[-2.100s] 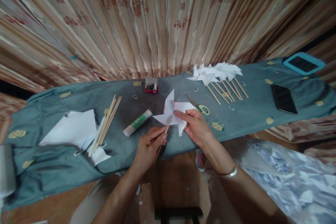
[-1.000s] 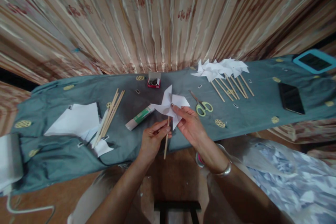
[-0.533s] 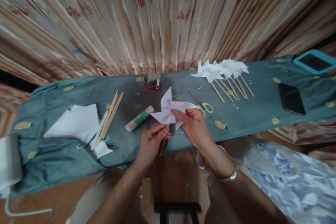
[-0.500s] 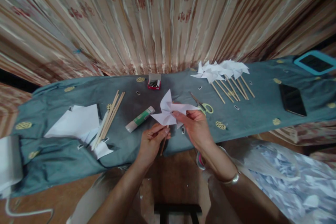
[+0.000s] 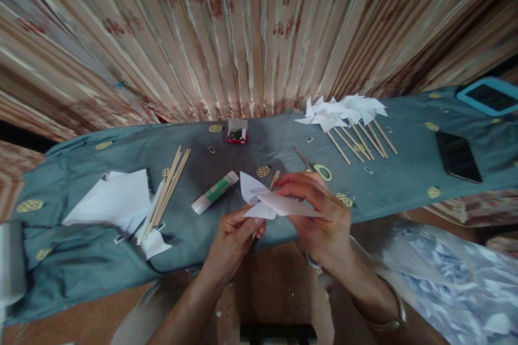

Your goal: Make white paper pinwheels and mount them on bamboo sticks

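My left hand (image 5: 237,234) is closed in a pinch around the wooden stick just under a white paper pinwheel (image 5: 261,207). The pinwheel is tilted, seen nearly edge-on, and the stick's top end (image 5: 274,179) shows behind its blades. My right hand (image 5: 324,210) grips the pinwheel from the right, index finger near the stick's top; a long blade hides its thumb. Left of the pinwheel lies a green and white glue stick (image 5: 215,192). Scissors (image 5: 313,165) with pale green handles lie just beyond my right hand.
A small red box of metal pins (image 5: 237,135) stands open near the curtain. Several finished pinwheels (image 5: 343,111) lie at the back right, by a black phone (image 5: 458,157) and a blue-framed device (image 5: 489,96). At left are loose sticks (image 5: 170,188) and white paper sheets (image 5: 113,197).
The pinwheel has tipped from facing me to nearly edge-on and sits slightly lower. My right fingers have moved from its front centre to behind it, by the stick's top.
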{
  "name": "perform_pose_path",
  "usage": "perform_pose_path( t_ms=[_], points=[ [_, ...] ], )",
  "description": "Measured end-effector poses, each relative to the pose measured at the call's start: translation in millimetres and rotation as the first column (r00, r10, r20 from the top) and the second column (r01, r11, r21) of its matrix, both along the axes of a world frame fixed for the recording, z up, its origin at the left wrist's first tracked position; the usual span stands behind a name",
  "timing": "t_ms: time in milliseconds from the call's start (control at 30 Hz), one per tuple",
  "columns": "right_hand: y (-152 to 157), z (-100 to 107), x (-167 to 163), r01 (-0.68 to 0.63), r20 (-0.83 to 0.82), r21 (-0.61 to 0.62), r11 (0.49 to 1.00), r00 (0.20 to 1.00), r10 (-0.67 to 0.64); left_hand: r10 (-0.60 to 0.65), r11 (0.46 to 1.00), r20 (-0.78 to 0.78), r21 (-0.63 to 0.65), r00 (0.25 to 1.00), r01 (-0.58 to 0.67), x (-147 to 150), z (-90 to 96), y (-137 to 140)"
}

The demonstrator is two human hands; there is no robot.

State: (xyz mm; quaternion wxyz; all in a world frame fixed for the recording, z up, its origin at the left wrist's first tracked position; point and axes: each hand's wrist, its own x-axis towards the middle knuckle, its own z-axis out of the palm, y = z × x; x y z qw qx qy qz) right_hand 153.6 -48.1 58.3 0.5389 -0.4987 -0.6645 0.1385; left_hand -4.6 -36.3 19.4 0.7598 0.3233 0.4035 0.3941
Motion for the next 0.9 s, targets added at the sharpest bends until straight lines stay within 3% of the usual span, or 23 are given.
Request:
perform_pose_path(
  t_ms=[267, 900],
  points=[
    [-2.5, 6.2, 2.8, -0.007, 0.083, 0.109, 0.994, 0.997, -0.002, -0.006, 1.0, -0.055, -0.013, 0.998, 0.005, 0.7, -0.6, -0.3],
    [-4.5, 7.6, 6.9, 0.053, 0.097, 0.053, 0.997, 0.994, -0.058, -0.014, 0.999, -0.156, 0.037, 0.988, 0.02, -2.6, -5.6, -2.2]
  ],
)
